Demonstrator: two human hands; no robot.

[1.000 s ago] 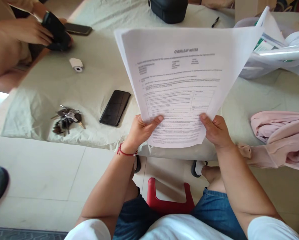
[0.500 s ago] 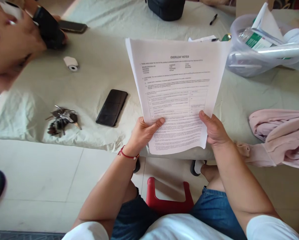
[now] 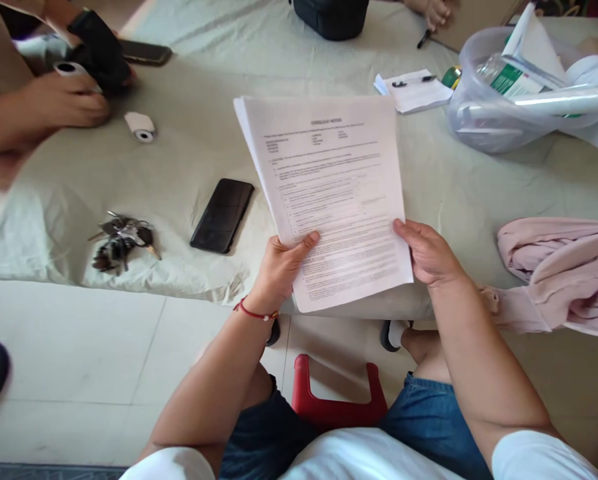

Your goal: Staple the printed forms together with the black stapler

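A stack of printed papers (image 3: 339, 200) is held up over the near edge of the cloth-covered table (image 3: 179, 147). My left hand (image 3: 286, 263) grips its lower left side, thumb on the top sheet and fingers hidden behind. At the lower right edge, my right hand (image 3: 426, 252) pinches the stack between thumb and fingers. The top sheet carries a heading, paragraphs and a faint table, with the text slightly blurred. To the left of the stack lies a black phone (image 3: 223, 215), apart from both hands.
A bunch of keys (image 3: 123, 240) and a small white paper roll (image 3: 140, 127) lie at left. Another person's hand (image 3: 73, 100) is at upper left. A clear plastic tub (image 3: 499, 127), a notepad with a pen (image 3: 419, 93), a black case (image 3: 331, 17) and pink cloth (image 3: 569, 267) are also around.
The stack's top has shifted left and down, uncovering the notepad behind it, and its sheets look more squared. Another person's hand has appeared at the far edge, by the pen.
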